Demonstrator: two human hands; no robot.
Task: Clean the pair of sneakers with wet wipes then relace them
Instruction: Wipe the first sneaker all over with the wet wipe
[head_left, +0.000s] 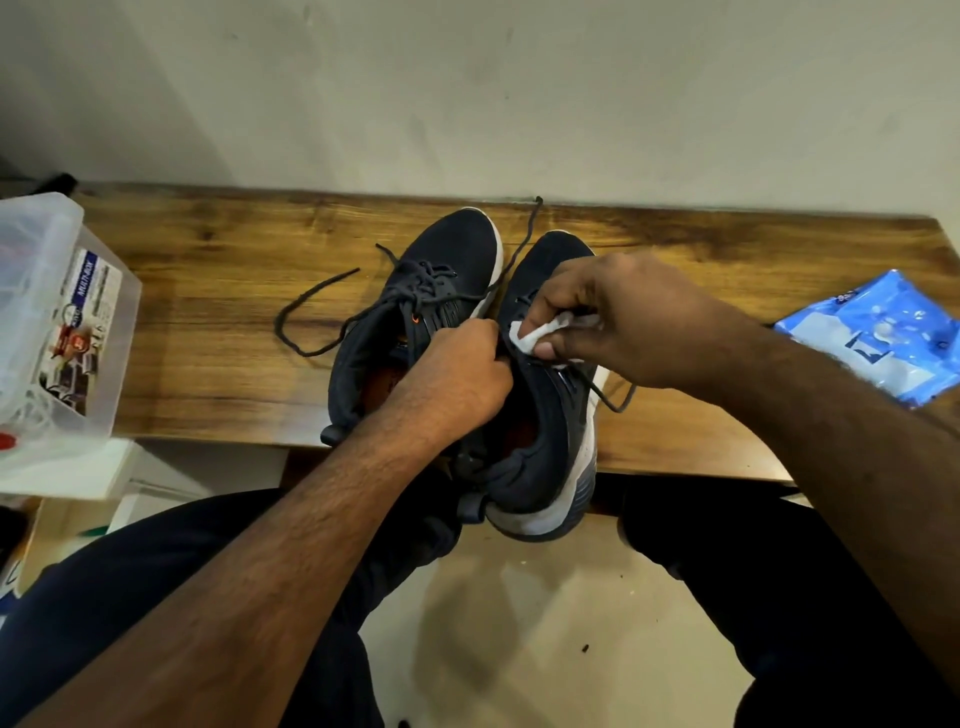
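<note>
- The right-hand sneaker (540, 415) is being steadied at its collar by the left hand (457, 379), fingers curled on the fabric, on the wooden table (208, 322) beside the other sneaker (415, 312).
- A crumpled wet wipe (540, 335) is being pinched in the right hand (613, 317) and pressed near the laces (608, 395).
- Short, firm strokes are being advised, with loose laces kept aside.

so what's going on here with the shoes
A person seated at a wooden bench is cleaning a pair of dark sneakers. The right hand pinches a white wet wipe against the right-hand sneaker near its laces, while the left hand grips that shoe's collar. The other sneaker sits beside it, still laced but untied. A blue wipes pack lies to the right.
</note>
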